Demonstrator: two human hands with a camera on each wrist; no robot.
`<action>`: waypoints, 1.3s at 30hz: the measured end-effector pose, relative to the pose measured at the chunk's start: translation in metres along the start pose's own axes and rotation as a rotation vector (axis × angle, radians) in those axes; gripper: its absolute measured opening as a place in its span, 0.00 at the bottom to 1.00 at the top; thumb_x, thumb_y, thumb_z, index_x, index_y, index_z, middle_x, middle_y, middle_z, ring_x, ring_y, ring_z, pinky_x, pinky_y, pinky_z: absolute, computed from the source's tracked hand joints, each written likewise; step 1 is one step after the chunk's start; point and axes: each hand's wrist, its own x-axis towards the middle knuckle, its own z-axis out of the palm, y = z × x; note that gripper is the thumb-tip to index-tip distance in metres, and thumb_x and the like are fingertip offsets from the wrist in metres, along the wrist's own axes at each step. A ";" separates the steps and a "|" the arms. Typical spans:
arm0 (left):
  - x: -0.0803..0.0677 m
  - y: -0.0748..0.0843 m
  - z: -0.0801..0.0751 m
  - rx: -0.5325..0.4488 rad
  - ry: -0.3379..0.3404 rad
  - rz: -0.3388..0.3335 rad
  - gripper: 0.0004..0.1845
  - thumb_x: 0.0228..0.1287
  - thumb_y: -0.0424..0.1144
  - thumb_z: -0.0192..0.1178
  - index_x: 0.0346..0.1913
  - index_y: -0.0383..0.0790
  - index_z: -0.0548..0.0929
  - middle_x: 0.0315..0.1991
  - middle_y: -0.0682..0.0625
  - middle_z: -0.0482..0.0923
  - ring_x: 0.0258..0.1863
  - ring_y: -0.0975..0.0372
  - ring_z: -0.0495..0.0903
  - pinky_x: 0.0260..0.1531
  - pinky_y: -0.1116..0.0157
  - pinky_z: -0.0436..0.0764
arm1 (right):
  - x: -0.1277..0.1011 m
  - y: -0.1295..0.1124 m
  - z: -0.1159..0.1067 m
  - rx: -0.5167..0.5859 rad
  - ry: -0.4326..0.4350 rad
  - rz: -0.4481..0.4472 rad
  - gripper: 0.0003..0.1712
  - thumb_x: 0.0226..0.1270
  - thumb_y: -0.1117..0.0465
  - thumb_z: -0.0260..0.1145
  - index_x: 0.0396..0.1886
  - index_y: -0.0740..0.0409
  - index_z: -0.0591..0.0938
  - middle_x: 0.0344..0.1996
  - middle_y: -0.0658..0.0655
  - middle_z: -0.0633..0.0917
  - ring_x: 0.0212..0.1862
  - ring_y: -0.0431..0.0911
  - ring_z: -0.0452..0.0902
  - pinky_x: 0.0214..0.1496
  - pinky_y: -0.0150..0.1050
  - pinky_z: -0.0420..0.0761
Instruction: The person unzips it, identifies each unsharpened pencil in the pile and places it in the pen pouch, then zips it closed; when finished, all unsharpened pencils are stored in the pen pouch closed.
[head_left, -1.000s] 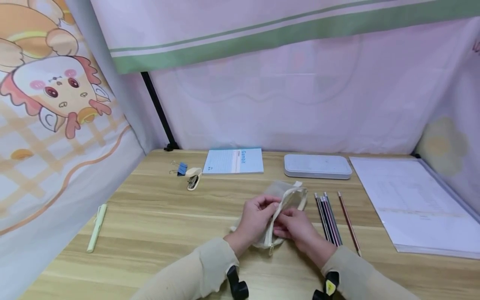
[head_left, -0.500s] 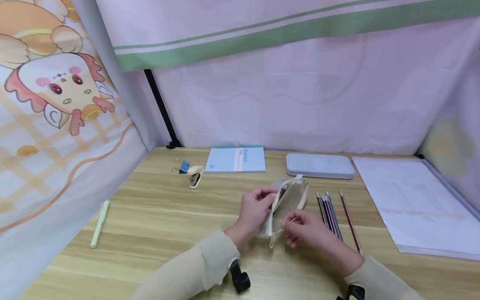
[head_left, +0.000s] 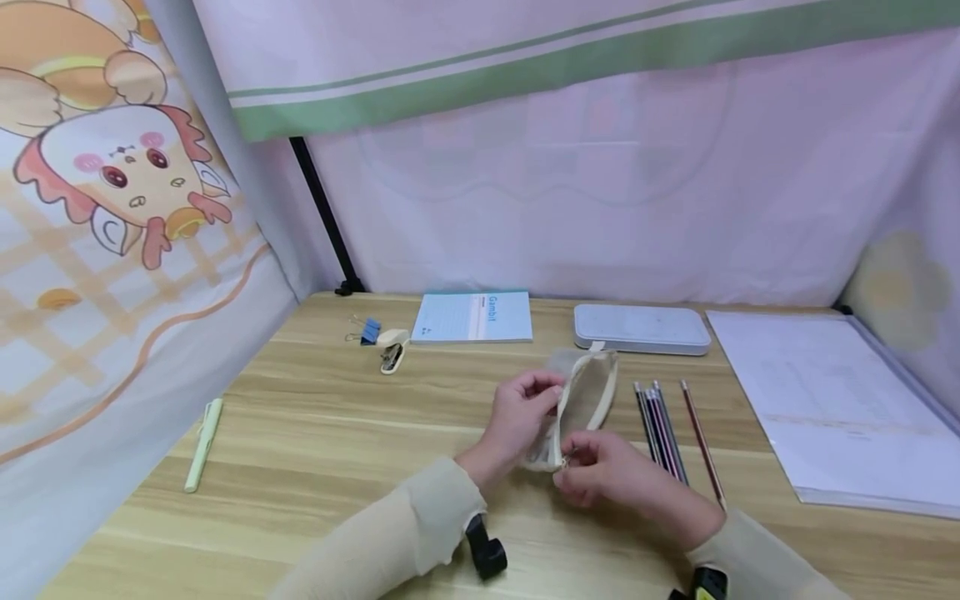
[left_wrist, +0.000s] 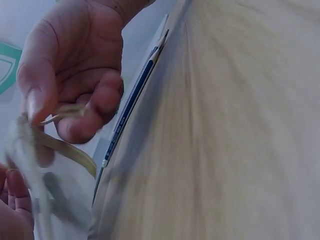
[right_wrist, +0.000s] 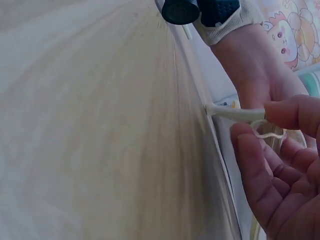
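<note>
Cream mesh pouch [head_left: 583, 398] sits near the middle of the wooden surface [head_left: 315, 433], held between both hands. The left hand [head_left: 521, 414] grips its left side, fingers curled round the fabric. The right hand [head_left: 611, 475] pinches the small zip pull [head_left: 564, 460] at the pouch's near end; the right wrist view shows thumb and forefinger clamped on the loop. The zip looks open along most of its length. The step in hand seems to be working the zip, and the next move would call for a steady pull along the teeth while the left hand holds the fabric taut. Pencils [head_left: 660, 429] lie just beside the pouch toward the right edge. A notebook [head_left: 472, 317] and a case [head_left: 640, 327] lie along the far edge.
</note>
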 end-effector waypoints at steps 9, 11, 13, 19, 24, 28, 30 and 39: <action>-0.021 0.013 -0.031 0.286 -0.265 0.036 0.06 0.57 0.29 0.59 0.38 0.32 0.82 0.32 0.46 0.80 0.29 0.67 0.73 0.30 0.73 0.75 | -0.001 -0.011 -0.007 -0.250 0.076 -0.083 0.13 0.62 0.67 0.55 0.44 0.68 0.79 0.19 0.54 0.78 0.22 0.42 0.73 0.22 0.34 0.76; -0.024 0.014 -0.033 0.312 -0.328 0.048 0.07 0.57 0.29 0.59 0.39 0.31 0.81 0.33 0.45 0.80 0.30 0.68 0.73 0.31 0.73 0.74 | -0.001 -0.014 -0.008 -0.373 0.116 -0.151 0.08 0.63 0.66 0.57 0.38 0.64 0.81 0.17 0.51 0.77 0.20 0.38 0.70 0.19 0.31 0.73; -0.024 0.014 -0.034 0.335 -0.387 0.047 0.09 0.56 0.28 0.60 0.41 0.32 0.80 0.34 0.45 0.79 0.32 0.67 0.74 0.34 0.73 0.75 | -0.002 -0.016 -0.008 -0.487 0.157 -0.208 0.05 0.62 0.65 0.58 0.33 0.60 0.80 0.15 0.47 0.74 0.18 0.35 0.67 0.17 0.29 0.70; -0.023 0.008 -0.035 0.403 -0.523 -0.012 0.17 0.49 0.26 0.65 0.44 0.35 0.76 0.36 0.50 0.76 0.36 0.66 0.73 0.38 0.74 0.75 | 0.000 -0.016 -0.003 -0.668 0.248 -0.322 0.02 0.58 0.64 0.65 0.30 0.56 0.83 0.16 0.43 0.75 0.18 0.30 0.64 0.17 0.27 0.70; -0.026 0.005 -0.032 0.377 -0.507 -0.047 0.13 0.50 0.29 0.67 0.38 0.38 0.77 0.32 0.54 0.74 0.34 0.67 0.73 0.35 0.73 0.75 | 0.005 -0.013 -0.002 -0.592 0.320 -0.420 0.02 0.53 0.63 0.70 0.24 0.55 0.84 0.20 0.45 0.82 0.22 0.30 0.69 0.21 0.28 0.74; -0.028 0.004 -0.032 0.382 -0.444 -0.042 0.06 0.52 0.32 0.67 0.31 0.38 0.80 0.30 0.55 0.75 0.32 0.66 0.72 0.34 0.70 0.73 | 0.007 -0.012 -0.006 -0.444 0.310 -0.328 0.07 0.54 0.57 0.70 0.23 0.54 0.83 0.16 0.45 0.78 0.20 0.34 0.68 0.19 0.30 0.72; -0.029 0.004 -0.032 0.389 -0.419 -0.047 0.05 0.53 0.34 0.67 0.29 0.38 0.80 0.29 0.55 0.75 0.33 0.65 0.71 0.35 0.69 0.71 | 0.007 -0.011 -0.009 -0.352 0.289 -0.241 0.10 0.55 0.55 0.69 0.23 0.56 0.81 0.14 0.47 0.75 0.18 0.35 0.66 0.18 0.30 0.69; -0.031 0.001 -0.035 0.310 -0.334 -0.076 0.09 0.52 0.33 0.67 0.27 0.32 0.78 0.27 0.54 0.73 0.31 0.65 0.70 0.31 0.71 0.71 | 0.009 -0.010 -0.030 -0.231 0.315 -0.028 0.15 0.57 0.57 0.68 0.24 0.65 0.77 0.13 0.49 0.71 0.18 0.40 0.66 0.19 0.33 0.68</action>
